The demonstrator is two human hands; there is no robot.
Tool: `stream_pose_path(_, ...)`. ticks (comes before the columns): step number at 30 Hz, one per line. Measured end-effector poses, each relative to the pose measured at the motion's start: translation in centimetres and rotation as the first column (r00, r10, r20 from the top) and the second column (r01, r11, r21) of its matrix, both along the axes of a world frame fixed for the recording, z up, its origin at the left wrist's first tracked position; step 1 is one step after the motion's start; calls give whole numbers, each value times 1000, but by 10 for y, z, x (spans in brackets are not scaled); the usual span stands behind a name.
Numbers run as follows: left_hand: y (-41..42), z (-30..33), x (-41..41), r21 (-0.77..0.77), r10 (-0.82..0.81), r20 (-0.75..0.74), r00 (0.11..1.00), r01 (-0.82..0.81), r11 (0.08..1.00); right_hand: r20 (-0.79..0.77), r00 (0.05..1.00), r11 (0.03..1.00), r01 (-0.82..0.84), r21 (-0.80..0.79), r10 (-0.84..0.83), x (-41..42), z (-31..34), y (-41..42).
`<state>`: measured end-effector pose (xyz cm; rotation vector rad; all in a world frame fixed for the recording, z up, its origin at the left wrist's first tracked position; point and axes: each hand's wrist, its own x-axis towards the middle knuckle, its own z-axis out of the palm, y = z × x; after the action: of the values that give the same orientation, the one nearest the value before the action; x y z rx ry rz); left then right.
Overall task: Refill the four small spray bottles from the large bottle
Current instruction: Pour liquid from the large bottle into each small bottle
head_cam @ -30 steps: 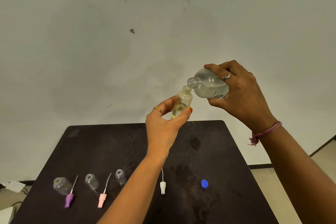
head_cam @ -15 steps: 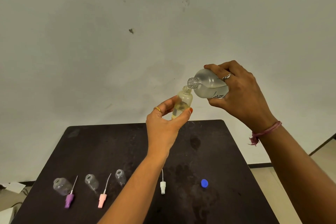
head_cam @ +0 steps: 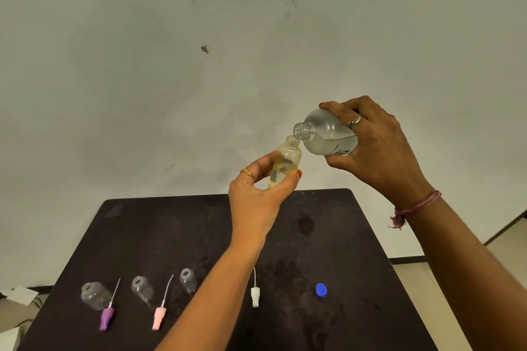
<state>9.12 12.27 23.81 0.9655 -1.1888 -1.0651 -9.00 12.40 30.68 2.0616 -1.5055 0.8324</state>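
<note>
My left hand (head_cam: 256, 194) pinches a small yellowish spray bottle (head_cam: 285, 164) upright in the air above the table, its neck uncapped. My right hand (head_cam: 376, 151) grips the large clear bottle (head_cam: 325, 134), tipped so that its open mouth sits just over the small bottle's neck. Liquid shows in both. Three empty small bottles (head_cam: 95, 295) (head_cam: 142, 289) (head_cam: 188, 281) stand uncapped at the table's front left. Beside them lie a purple spray head (head_cam: 107, 318), a pink spray head (head_cam: 159, 318) and a white spray head (head_cam: 255, 295), each with a thin dip tube.
A blue cap (head_cam: 321, 290) lies on the dark table (head_cam: 328, 236) at the front right. A pale wall rises behind the table. Floor shows to the right, and paper scraps lie on the floor at the lower left.
Both hands hold nearly the same pose. The large bottle stays tipped over the small bottle's neck.
</note>
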Motion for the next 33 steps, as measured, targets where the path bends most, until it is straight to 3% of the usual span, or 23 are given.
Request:
stream_pose_path(8,-1,1,-1,15,-6,-19,1000,6,1000,9,1000,1000,2,23,-3,-1,0,-1)
stream_pose_path(21,0,3,-1,26,1,-25,1000,-1,1000,222,975,996,-41,76,23,6,-9,2)
stream_pose_path(33,1,2,-1,27,5,-19,1000,-5,1000,129,992,1000,-2,24,-1,5,-5,4)
